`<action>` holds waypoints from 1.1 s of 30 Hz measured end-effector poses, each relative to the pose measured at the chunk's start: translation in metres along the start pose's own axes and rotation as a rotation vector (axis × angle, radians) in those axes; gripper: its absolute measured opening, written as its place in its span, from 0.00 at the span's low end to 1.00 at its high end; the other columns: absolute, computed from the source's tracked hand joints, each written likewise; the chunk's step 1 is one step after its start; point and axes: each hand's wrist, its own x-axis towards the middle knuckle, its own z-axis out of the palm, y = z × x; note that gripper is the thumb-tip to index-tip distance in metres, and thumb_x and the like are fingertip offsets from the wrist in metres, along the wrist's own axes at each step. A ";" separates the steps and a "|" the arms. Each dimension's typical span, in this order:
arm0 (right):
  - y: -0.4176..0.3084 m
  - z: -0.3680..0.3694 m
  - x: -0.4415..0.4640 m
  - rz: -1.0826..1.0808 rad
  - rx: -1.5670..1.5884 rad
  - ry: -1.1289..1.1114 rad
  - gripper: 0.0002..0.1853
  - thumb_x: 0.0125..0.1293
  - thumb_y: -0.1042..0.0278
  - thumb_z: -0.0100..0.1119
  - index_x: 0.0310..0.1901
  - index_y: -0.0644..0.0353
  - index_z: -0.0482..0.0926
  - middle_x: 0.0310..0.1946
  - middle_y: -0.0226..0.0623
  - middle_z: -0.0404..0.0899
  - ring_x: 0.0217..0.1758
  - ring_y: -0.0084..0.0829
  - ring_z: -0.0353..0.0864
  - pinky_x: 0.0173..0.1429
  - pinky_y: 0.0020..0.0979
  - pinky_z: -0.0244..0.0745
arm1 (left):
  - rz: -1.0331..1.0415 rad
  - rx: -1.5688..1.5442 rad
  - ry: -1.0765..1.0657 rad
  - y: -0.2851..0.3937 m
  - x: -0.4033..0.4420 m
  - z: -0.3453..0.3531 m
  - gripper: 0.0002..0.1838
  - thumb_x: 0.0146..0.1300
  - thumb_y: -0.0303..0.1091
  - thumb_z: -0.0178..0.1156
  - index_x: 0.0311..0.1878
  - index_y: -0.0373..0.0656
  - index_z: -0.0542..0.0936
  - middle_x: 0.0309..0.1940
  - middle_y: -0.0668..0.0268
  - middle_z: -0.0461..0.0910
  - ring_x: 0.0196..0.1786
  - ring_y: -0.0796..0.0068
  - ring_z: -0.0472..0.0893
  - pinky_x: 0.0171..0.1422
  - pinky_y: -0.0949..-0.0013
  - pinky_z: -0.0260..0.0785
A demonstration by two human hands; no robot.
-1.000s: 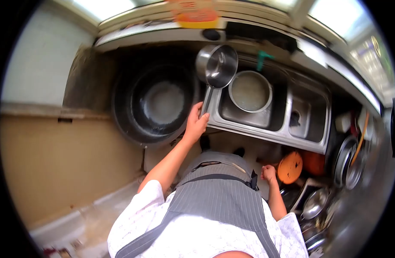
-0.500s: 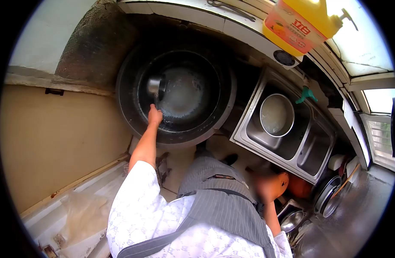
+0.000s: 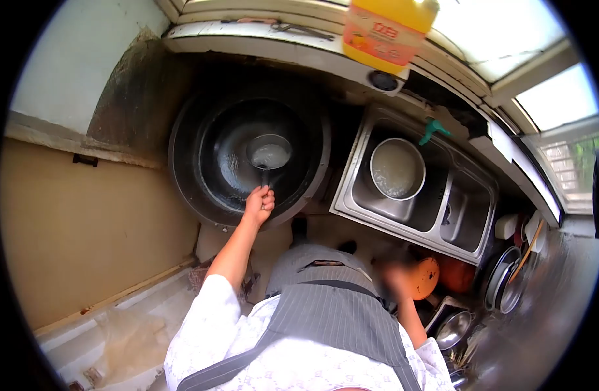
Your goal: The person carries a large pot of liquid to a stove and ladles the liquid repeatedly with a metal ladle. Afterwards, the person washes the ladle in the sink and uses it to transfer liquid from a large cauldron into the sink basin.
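Note:
My left hand point(image 3: 260, 203) is wrapped round the handle of a metal ladle point(image 3: 269, 152). The ladle's round bowl holds whitish, cloudy liquid and is over the inside of a large dark round tub point(image 3: 318, 163). Foamy residue shows on the tub's inner surface. Low on the right, beside my body, is my right hand point(image 3: 397, 281), smeared so that its fingers cannot be made out. An orange item point(image 3: 423, 279) lies right beside it; whether they touch I cannot tell.
Right of the tub is a double steel sink point(image 3: 342, 210), with a round metal pot point(image 3: 398, 168) of cloudy liquid in its left basin. A teal tap handle point(image 3: 434, 130) is behind. A yellow detergent jug point(image 3: 385, 32) stands on the ledge. Metal pans point(image 3: 505, 280) lean at far right.
My left hand has moved right and toward my body. The ladle's bowl has turned from tipped sideways to facing up, now with liquid inside. Less liquid shows in the tub. The view has shifted.

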 end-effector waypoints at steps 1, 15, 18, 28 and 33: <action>-0.001 -0.002 -0.001 0.012 0.020 -0.009 0.12 0.69 0.62 0.50 0.34 0.63 0.74 0.19 0.34 0.73 0.16 0.27 0.74 0.19 0.31 0.75 | -0.013 0.011 -0.061 -0.003 -0.017 0.013 0.04 0.69 0.29 0.50 0.45 0.46 0.68 0.27 0.65 0.69 0.18 0.84 0.60 0.16 0.81 0.49; 0.108 -0.058 0.011 -0.290 0.024 0.109 0.11 0.67 0.66 0.52 0.28 0.63 0.73 0.17 0.36 0.74 0.16 0.29 0.75 0.20 0.33 0.75 | 0.112 0.436 -0.345 -0.088 -0.132 0.217 0.07 0.69 0.29 0.50 0.49 0.45 0.66 0.27 0.66 0.69 0.18 0.84 0.62 0.15 0.81 0.51; 0.116 -0.059 0.000 0.095 0.318 0.133 0.11 0.67 0.67 0.51 0.28 0.63 0.72 0.17 0.36 0.73 0.16 0.30 0.75 0.20 0.34 0.75 | 0.125 0.565 -0.332 -0.121 -0.121 0.231 0.12 0.67 0.28 0.52 0.51 0.42 0.64 0.26 0.66 0.69 0.16 0.84 0.61 0.15 0.80 0.52; 0.141 -0.057 -0.026 0.171 0.438 0.117 0.09 0.63 0.70 0.51 0.25 0.61 0.73 0.16 0.33 0.71 0.15 0.28 0.72 0.20 0.33 0.73 | 0.900 1.804 -0.242 -0.189 -0.101 0.222 0.23 0.63 0.29 0.55 0.60 0.36 0.64 0.43 0.44 0.78 0.46 0.45 0.79 0.50 0.54 0.69; 0.132 -0.051 -0.022 0.185 0.402 0.093 0.08 0.63 0.71 0.50 0.26 0.60 0.74 0.17 0.32 0.72 0.15 0.27 0.73 0.20 0.33 0.74 | 0.925 1.917 -0.278 -0.178 -0.110 0.214 0.25 0.63 0.29 0.55 0.63 0.37 0.63 0.53 0.43 0.74 0.54 0.41 0.74 0.54 0.53 0.67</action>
